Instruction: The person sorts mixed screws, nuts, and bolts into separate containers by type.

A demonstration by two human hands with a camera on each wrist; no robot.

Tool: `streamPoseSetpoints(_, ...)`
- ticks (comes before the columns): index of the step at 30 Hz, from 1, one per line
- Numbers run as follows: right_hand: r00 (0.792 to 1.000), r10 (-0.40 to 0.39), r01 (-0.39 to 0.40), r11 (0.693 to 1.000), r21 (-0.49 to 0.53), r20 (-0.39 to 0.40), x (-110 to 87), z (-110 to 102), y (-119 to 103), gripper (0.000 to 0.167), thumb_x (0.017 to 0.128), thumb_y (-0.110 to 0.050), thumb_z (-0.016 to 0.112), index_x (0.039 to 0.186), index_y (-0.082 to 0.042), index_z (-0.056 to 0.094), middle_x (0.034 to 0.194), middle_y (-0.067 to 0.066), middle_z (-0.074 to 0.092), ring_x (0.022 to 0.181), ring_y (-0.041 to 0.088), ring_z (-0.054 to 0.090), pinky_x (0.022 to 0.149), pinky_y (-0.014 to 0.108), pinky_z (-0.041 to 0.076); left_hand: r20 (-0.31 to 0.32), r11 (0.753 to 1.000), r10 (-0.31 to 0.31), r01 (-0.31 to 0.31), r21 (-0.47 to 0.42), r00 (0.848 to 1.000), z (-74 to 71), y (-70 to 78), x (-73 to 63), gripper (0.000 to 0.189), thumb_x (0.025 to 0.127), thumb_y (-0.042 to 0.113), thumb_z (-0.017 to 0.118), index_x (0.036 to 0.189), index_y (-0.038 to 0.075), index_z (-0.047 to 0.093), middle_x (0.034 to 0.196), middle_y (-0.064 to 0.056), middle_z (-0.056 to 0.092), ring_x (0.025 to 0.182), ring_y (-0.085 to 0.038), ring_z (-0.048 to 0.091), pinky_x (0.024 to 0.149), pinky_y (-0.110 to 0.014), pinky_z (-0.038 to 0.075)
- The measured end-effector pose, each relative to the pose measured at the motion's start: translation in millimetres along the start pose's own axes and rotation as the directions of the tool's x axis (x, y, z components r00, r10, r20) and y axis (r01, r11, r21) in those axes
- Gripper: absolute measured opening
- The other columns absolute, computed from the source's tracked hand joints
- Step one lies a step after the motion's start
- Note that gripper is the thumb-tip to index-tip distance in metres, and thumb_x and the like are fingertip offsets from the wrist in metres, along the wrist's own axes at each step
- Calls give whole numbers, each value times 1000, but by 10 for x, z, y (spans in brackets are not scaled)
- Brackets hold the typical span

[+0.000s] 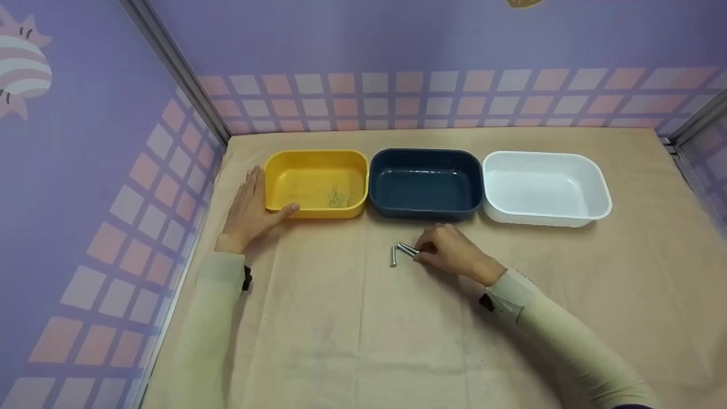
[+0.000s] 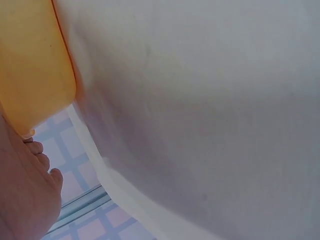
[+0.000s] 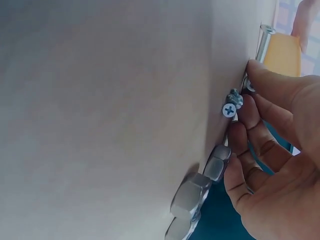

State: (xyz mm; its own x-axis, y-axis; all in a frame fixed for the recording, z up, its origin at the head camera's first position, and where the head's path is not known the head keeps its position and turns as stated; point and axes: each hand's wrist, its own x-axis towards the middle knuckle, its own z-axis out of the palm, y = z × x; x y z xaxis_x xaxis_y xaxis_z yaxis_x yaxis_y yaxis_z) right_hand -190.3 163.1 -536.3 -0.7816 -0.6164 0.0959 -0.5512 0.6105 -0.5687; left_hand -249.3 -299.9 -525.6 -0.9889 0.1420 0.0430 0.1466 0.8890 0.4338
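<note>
My left hand (image 1: 247, 210) rests against the left end of the yellow bin (image 1: 318, 213), fingers straight along its side and thumb at the front rim. In the left wrist view, the fingertips (image 2: 35, 147) are beside the bin's corner. In front of the dark blue bin (image 1: 426, 215), my right hand (image 1: 451, 250) pinches a metal screw (image 3: 250, 86) between thumb and index finger. Another screw (image 1: 393, 256) lies on the cloth just left of it. Close under the right fingers are a cross-head screw (image 3: 229, 110) and several hex nuts (image 3: 190, 196), hidden by the hand in the head view.
A white bin (image 1: 545, 218) stands at the right end of the row, beside the dark blue one. Small, thin dark pieces (image 1: 338, 197) lie inside the yellow bin. Beige cloth (image 1: 409, 341) covers the table, with patterned purple walls (image 1: 397, 40) behind and at the sides.
</note>
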Motion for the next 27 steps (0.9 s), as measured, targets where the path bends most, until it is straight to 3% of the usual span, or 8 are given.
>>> streamPoseSetpoints(8, 999, 44, -44, 999, 21, -3, 5, -53, 25, 8, 91, -9, 85, 97, -6, 81, 90, 2, 77, 82, 15, 66, 74, 34, 56, 3, 1000, 5, -5, 5, 1000, -17, -12, 16, 128, 92, 81, 61, 170, -2, 3, 179, -22, 0, 167, -40, 2, 137, -53, 4)
streamPoseSetpoints(16, 997, 64, -60, 993, 105, -32, -10, -144, -7, 5, 95, -7, 80, 100, -5, 82, 86, 0, 77, 72, 10, 64, 62, 24, 53, 10, 999, 24, -24, 29, 1000, -66, 3, 52, 129, 90, 80, 63, 169, -6, 6, 178, -26, 4, 166, -42, 4, 137, -53, 6)
streamPoseSetpoints(27, 989, 96, -65, 963, 260, -109, 49, -187, -56, 10, 91, -4, 83, 100, -7, 86, 95, 2, 83, 85, 11, 73, 77, 26, 62, 28, 999, 42, -43, 30, 999, -50, -24, 83, 127, 91, 74, 66, 169, -4, 3, 179, -23, 1, 167, -39, 3, 137, -51, 7)
